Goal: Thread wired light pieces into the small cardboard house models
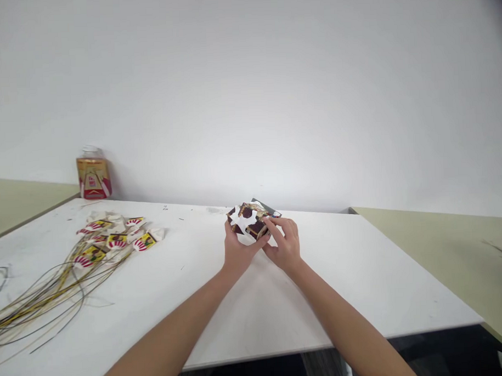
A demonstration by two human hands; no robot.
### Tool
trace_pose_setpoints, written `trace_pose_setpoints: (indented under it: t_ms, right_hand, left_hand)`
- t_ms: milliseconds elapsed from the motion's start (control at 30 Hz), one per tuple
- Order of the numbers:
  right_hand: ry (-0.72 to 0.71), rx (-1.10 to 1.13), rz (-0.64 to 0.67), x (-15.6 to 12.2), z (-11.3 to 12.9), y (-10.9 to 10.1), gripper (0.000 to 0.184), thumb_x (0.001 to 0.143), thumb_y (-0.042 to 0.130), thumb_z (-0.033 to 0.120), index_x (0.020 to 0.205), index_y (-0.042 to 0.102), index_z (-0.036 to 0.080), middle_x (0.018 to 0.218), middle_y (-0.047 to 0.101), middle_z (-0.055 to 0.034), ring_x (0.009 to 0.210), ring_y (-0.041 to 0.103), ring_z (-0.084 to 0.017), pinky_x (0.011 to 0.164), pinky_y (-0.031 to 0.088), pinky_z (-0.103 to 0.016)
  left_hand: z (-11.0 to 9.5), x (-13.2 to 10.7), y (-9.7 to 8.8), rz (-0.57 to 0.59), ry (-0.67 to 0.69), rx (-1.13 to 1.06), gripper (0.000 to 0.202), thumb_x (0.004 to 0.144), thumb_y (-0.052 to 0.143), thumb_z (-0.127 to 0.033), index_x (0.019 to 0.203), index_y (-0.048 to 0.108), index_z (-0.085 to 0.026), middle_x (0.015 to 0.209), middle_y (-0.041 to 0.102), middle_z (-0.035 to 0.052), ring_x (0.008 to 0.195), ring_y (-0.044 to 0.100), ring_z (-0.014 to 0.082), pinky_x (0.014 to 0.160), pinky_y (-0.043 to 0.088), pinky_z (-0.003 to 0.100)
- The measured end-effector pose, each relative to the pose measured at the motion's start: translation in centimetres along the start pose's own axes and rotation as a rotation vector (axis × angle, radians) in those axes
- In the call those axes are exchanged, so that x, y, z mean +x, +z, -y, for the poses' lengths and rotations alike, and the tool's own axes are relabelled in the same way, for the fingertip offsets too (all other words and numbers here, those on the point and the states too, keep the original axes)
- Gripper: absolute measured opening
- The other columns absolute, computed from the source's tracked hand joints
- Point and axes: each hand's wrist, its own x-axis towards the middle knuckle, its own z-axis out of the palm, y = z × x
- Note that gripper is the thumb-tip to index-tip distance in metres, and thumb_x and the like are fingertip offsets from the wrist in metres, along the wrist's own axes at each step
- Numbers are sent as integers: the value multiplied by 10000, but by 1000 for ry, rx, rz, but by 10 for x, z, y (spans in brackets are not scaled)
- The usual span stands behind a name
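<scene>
Above the white table (340,278), both hands hold a rounded, many-sided folded-paper ball (247,215) with dark brown and white patches. My left hand (238,251) is closed on its left and lower side, thumb stretched across underneath. On the right side, my right hand (285,243) grips it with bent fingers, the fingertips pressing on its surface. The two hands touch or nearly touch below the ball. The far side of the ball is hidden. A dark, flat-edged thing (274,212) shows just behind it; I cannot make out what it is.
Several folded paper pieces (116,241) in yellow, red and white lie at the left, with long thin strands (53,304) trailing towards me. A gold and red container (94,177) stands by the wall at the back left. Pale green surfaces (434,242) flank the table.
</scene>
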Motion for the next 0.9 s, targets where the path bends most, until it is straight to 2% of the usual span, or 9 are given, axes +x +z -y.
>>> trace_pose_setpoints:
  t_ms: [100, 200, 300, 367, 500, 633, 800, 867, 900]
  right_hand:
    - [52, -43, -5, 0, 10, -4, 638, 762, 693, 401, 1349, 452, 334, 1053, 625, -76, 970, 594, -260, 891, 386, -455]
    - [132, 43, 23, -2, 10, -9, 831, 654, 730, 593, 1364, 423, 291, 1152, 580, -109, 1064, 550, -314, 945, 337, -493]
    - [276, 264, 97, -5, 0, -13, 895, 664, 695, 635, 1407, 340, 282, 1293, 509, -124, 1196, 476, -335, 996, 322, -515]
    - [423, 466, 194, -8, -9, -12, 901, 698, 658, 645, 1433, 277, 289, 1388, 447, -126, 1236, 453, -328, 990, 348, -519]
    - [658, 814, 350, -15, -19, -5, 938, 708, 617, 688, 1461, 202, 315, 1470, 386, -120, 1268, 448, -326, 968, 382, -534]
    - [720, 996, 278, -16, -15, 1, 942, 657, 726, 610, 1436, 283, 319, 1428, 444, -91, 1318, 411, -297, 1061, 350, -516]
    - [740, 990, 174, -16, -15, 2, 923, 584, 828, 470, 1372, 383, 288, 1323, 540, -105, 1217, 515, -287, 1015, 429, -496]
    - [746, 946, 170, -16, -17, 2, 916, 568, 839, 445, 1351, 397, 275, 1290, 562, -114, 1159, 555, -287, 968, 466, -503]
    - [748, 918, 179, -16, -19, 1, 910, 566, 842, 431, 1344, 398, 272, 1286, 563, -117, 1139, 566, -285, 951, 479, -503]
  left_hand:
    - [0, 7, -2, -31, -96, -106, 666, 538, 836, -357, 1122, 545, -223, 1099, 641, 58, 1066, 586, 262, 883, 445, 369]
    - [1, 17, -7, 6, -254, -373, 523, 563, 794, -400, 1007, 607, -198, 1020, 669, 50, 1006, 601, 244, 815, 450, 327]
    - [1, 27, -12, 21, -397, -520, 463, 560, 741, -459, 925, 623, -200, 936, 680, 30, 916, 615, 223, 703, 438, 292]
    - [-1, 31, -16, 49, -427, -545, 454, 574, 706, -478, 934, 632, -211, 939, 685, 27, 912, 619, 224, 676, 438, 290]
    - [-8, 35, -24, 223, -441, -656, 472, 583, 710, -430, 995, 650, -208, 995, 701, 43, 1015, 614, 261, 763, 475, 342]
    - [-11, 35, -28, 386, -412, -651, 497, 543, 750, -372, 988, 662, -168, 991, 713, 71, 1072, 604, 311, 886, 468, 413]
    - [-13, 33, -26, 459, -437, -598, 481, 518, 762, -346, 957, 664, -175, 1012, 704, 100, 1055, 617, 343, 903, 478, 475]
    - [-12, 35, -24, 398, -427, -551, 520, 539, 737, -379, 1012, 639, -187, 1057, 683, 107, 1052, 619, 330, 887, 489, 471]
    - [-11, 37, -25, 303, -405, -497, 553, 555, 721, -405, 1056, 613, -196, 1087, 667, 105, 1053, 619, 317, 880, 491, 463]
